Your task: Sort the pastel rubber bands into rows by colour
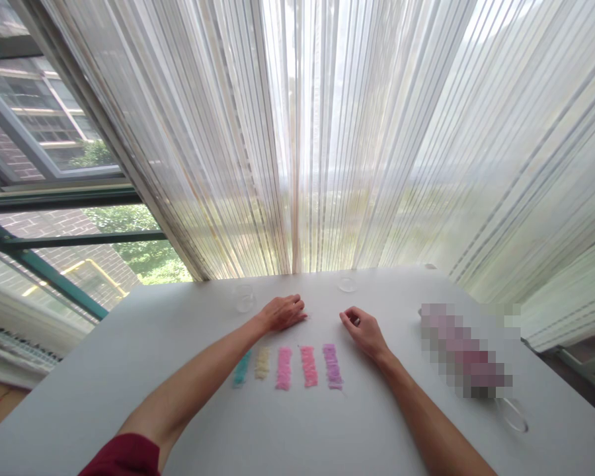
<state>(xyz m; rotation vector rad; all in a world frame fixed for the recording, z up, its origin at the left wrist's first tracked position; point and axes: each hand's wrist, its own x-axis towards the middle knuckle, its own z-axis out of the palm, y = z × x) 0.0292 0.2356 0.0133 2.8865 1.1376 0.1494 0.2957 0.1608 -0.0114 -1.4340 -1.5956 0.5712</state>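
Nearest: dark red sleeve (126, 456) on the left arm, bottom edge, over a white counter (258, 436). Right forearm bare, coming in from bottom right. Between the forearms, five short strips made of small bits, side by side, apart from each other, roughly upright in view. Left to right: teal strip (241, 370), partly behind the left forearm; pale yellow strip (262, 363), shortest; pink strip (283, 368); coral strip (308, 365); purple strip (332, 365). Right side: blurred-out pinkish object (463, 354), pale loop (513, 416) at its near end.

Just beyond the strips, right hand (364, 328): grip narrow, fingers curled, thumb near index; can't tell if anything is pinched. Left hand (283, 312), palm down, low over the counter: fingers bent, grip looks narrow, contents can't be told. Hands apart from each other.

Farther: clear cup (244, 299) behind the left wrist, clear round piece (348, 284) near the far edge. Behind: sheer striped curtain (302, 132); window (54, 119) at left, brick building and greenery outside.
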